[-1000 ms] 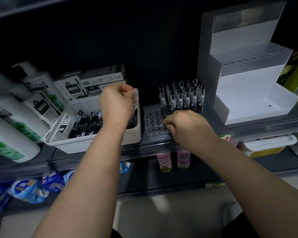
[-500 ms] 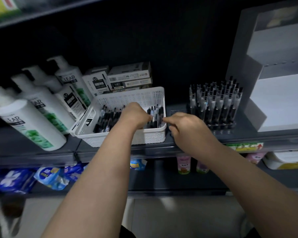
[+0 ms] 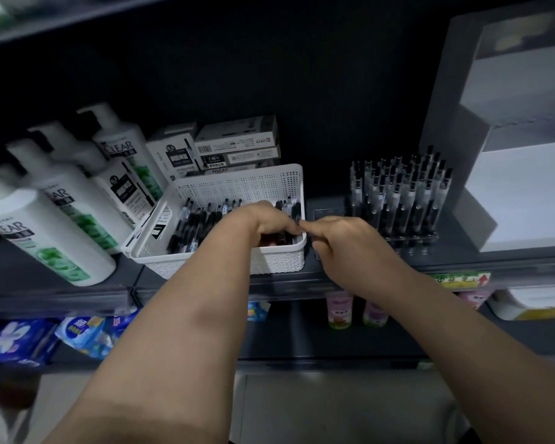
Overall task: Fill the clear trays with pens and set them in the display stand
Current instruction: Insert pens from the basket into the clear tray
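Head view: left hand (image 3: pixel 266 222) reaches into the white basket (image 3: pixel 237 187), fingers curled among pens (image 3: pixel 186 225); grip cannot be told. Right hand (image 3: pixel 343 238) is curled beside the basket rim; contents undetermined. The part-filled clear tray (image 3: pixel 410 240) stands left of the display stand (image 3: pixel 519 200).

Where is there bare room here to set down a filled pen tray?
Bare: display stand's white lower step, and a narrow shelf strip between pen tray and stand. Crowded: basket, boxes, bottles leftward; the right hand covers the tray's empty left end.
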